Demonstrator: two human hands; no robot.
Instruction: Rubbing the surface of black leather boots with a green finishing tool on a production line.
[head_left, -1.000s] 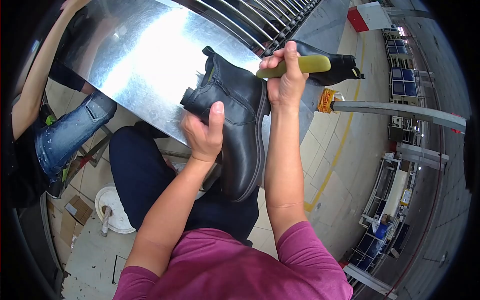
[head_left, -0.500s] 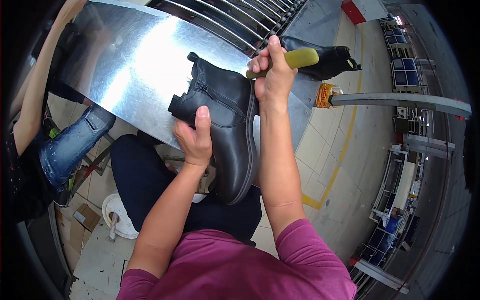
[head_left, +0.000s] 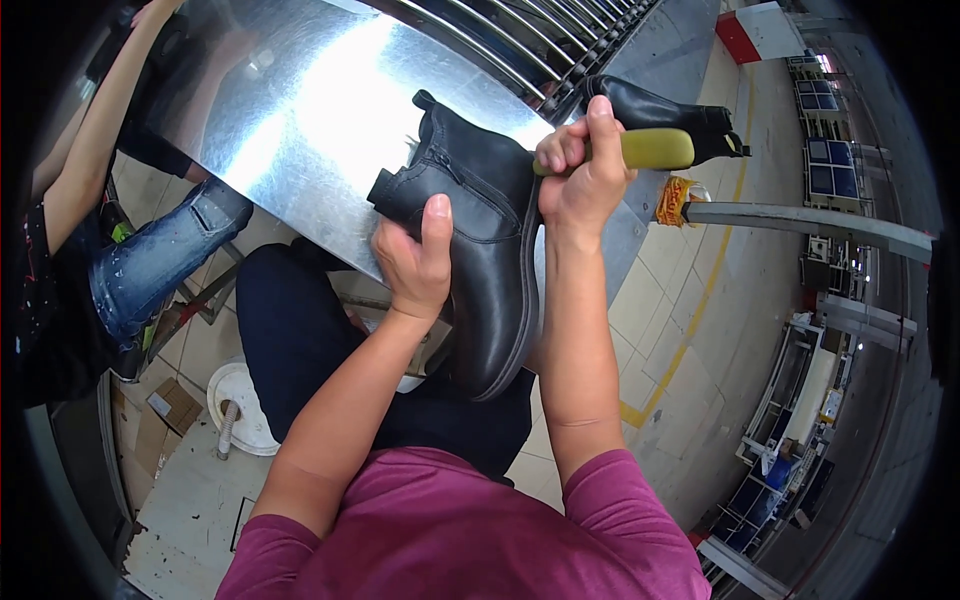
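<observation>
A black ankle boot (head_left: 488, 262) is held over my lap, toe pointing down toward me and its opening up near the metal table. My left hand (head_left: 415, 258) grips the boot's side near the ankle, thumb up along the leather. My right hand (head_left: 577, 163) is shut on a tool with a yellow-green handle (head_left: 655, 149), pressed against the boot's sole edge near the heel. The tool's working end is hidden behind my fingers and the boot.
A shiny metal table (head_left: 300, 110) with a roller conveyor (head_left: 540, 40) lies ahead. A second black boot (head_left: 660, 112) rests at its right end. Another person in jeans (head_left: 150, 260) sits at the left. A white bucket (head_left: 240, 410) stands on the tiled floor.
The boot and both hands shifted slightly left and down in view. My right hand with the tool slid along the sole edge toward the heel; both grips are unchanged.
</observation>
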